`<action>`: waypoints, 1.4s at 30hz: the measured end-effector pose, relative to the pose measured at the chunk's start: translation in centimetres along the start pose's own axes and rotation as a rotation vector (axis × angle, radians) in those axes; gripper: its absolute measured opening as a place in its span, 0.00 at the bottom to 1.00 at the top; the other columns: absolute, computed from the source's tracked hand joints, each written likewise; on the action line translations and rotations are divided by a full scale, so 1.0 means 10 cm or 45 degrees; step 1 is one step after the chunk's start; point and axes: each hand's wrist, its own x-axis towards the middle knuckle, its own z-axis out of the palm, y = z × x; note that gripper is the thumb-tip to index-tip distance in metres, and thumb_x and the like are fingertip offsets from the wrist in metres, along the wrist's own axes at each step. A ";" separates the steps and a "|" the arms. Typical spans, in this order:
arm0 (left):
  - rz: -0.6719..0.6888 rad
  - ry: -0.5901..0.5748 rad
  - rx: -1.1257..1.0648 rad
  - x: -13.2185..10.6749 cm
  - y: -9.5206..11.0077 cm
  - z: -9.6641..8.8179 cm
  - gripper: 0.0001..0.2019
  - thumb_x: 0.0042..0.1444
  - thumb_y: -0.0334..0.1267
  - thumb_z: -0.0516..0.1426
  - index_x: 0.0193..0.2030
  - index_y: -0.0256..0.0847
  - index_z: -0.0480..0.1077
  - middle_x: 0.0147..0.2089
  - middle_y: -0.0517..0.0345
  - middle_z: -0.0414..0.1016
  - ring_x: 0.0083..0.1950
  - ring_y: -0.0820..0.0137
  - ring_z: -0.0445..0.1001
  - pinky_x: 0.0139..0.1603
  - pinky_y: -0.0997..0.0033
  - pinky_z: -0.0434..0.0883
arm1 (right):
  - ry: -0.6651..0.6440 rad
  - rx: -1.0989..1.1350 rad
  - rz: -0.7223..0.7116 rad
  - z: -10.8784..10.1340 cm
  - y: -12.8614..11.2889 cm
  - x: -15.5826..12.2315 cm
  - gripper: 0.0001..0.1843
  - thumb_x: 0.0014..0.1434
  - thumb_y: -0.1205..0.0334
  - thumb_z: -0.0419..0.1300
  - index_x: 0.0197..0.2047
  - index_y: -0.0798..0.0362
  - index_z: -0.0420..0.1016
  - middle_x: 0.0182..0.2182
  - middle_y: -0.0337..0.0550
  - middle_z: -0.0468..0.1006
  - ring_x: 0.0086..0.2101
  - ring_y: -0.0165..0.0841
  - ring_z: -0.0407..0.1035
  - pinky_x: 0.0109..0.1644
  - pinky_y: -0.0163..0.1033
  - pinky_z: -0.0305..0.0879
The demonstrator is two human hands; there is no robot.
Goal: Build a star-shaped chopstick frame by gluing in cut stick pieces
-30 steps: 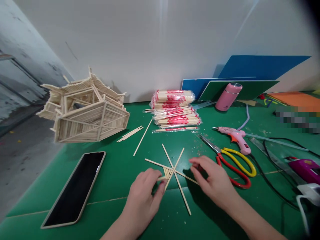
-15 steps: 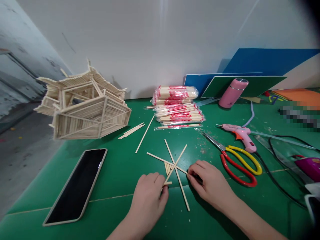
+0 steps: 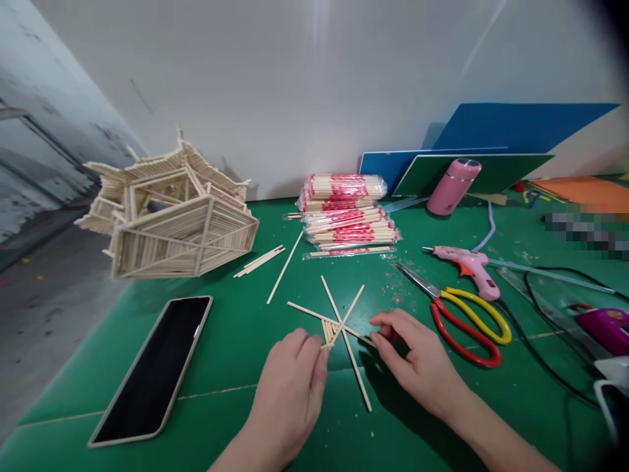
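Thin wooden sticks cross in a star-shaped frame (image 3: 342,327) on the green table, with several short pieces side by side in its left wedge. My left hand (image 3: 293,383) is closed at the frame's lower left arm, thumb and forefinger pinching a short wooden stick (image 3: 327,347) that lies across the wedge. The far end of that piece is hidden by my fingers. At the frame's right arm is my right hand (image 3: 410,354), its forefinger raised and apart from the thumb. That arm's tip meets the thumb.
Loose sticks (image 3: 285,267) and plastic-wrapped chopsticks (image 3: 350,226) lie behind the frame. On the left are a stick-built model house (image 3: 181,223) and a phone (image 3: 152,370). Scissors (image 3: 457,314), a pink glue gun (image 3: 469,267) with its cord, and a pink bottle (image 3: 453,188) are on the right.
My left hand has brought the short stick up against the wedge of the frame. My right forefinger has lifted away from the thumb at the frame's right arm. The view has shifted slightly.
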 end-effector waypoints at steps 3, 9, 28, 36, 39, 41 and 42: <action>0.128 0.039 0.082 0.07 0.09 -0.06 0.13 0.58 0.33 0.41 0.31 0.39 0.66 0.27 0.56 0.65 0.28 0.69 0.64 0.28 0.70 0.62 | -0.079 0.170 -0.037 -0.04 -0.15 0.03 0.10 0.56 0.63 0.52 0.43 0.50 0.65 0.30 0.39 0.68 0.31 0.28 0.64 0.34 0.34 0.63; 0.233 0.062 0.095 0.23 0.28 -0.08 0.14 0.57 0.32 0.42 0.29 0.39 0.66 0.25 0.57 0.67 0.25 0.70 0.64 0.25 0.71 0.60 | -0.025 0.281 -0.089 -0.03 -0.26 0.10 0.07 0.57 0.62 0.52 0.34 0.51 0.70 0.27 0.38 0.70 0.28 0.27 0.64 0.31 0.32 0.62; 0.012 0.174 -0.195 0.20 0.10 0.07 0.11 0.57 0.36 0.45 0.34 0.40 0.68 0.27 0.58 0.68 0.30 0.70 0.66 0.30 0.71 0.62 | 0.426 0.077 0.124 -0.08 0.12 0.15 0.12 0.58 0.57 0.48 0.33 0.52 0.70 0.27 0.41 0.73 0.28 0.31 0.67 0.31 0.34 0.65; -0.156 0.279 -0.443 0.23 -0.06 0.05 0.10 0.57 0.37 0.47 0.32 0.39 0.67 0.27 0.59 0.68 0.28 0.74 0.65 0.29 0.74 0.63 | 0.549 -0.537 0.347 -0.62 0.69 -0.11 0.17 0.50 0.56 0.54 0.44 0.53 0.66 0.40 0.49 0.69 0.40 0.42 0.65 0.44 0.47 0.60; -0.152 0.304 -0.457 0.23 -0.06 0.06 0.10 0.56 0.38 0.48 0.31 0.39 0.67 0.27 0.60 0.68 0.27 0.74 0.66 0.28 0.75 0.63 | 0.476 -0.705 0.399 -0.70 0.86 -0.24 0.16 0.52 0.57 0.51 0.44 0.53 0.67 0.41 0.50 0.68 0.41 0.42 0.64 0.42 0.47 0.62; -0.139 0.305 -0.464 0.23 -0.05 0.07 0.10 0.56 0.38 0.48 0.31 0.39 0.67 0.27 0.59 0.69 0.27 0.74 0.66 0.28 0.75 0.62 | 0.435 -0.776 0.424 -0.71 0.91 -0.30 0.15 0.53 0.57 0.49 0.43 0.53 0.67 0.41 0.49 0.69 0.40 0.41 0.66 0.40 0.45 0.63; -0.132 0.300 -0.469 0.23 -0.05 0.08 0.10 0.56 0.38 0.48 0.31 0.39 0.67 0.27 0.59 0.69 0.27 0.74 0.66 0.28 0.75 0.62 | 0.416 -0.803 0.435 -0.72 0.93 -0.32 0.15 0.53 0.57 0.49 0.42 0.52 0.67 0.40 0.49 0.69 0.39 0.40 0.66 0.39 0.43 0.64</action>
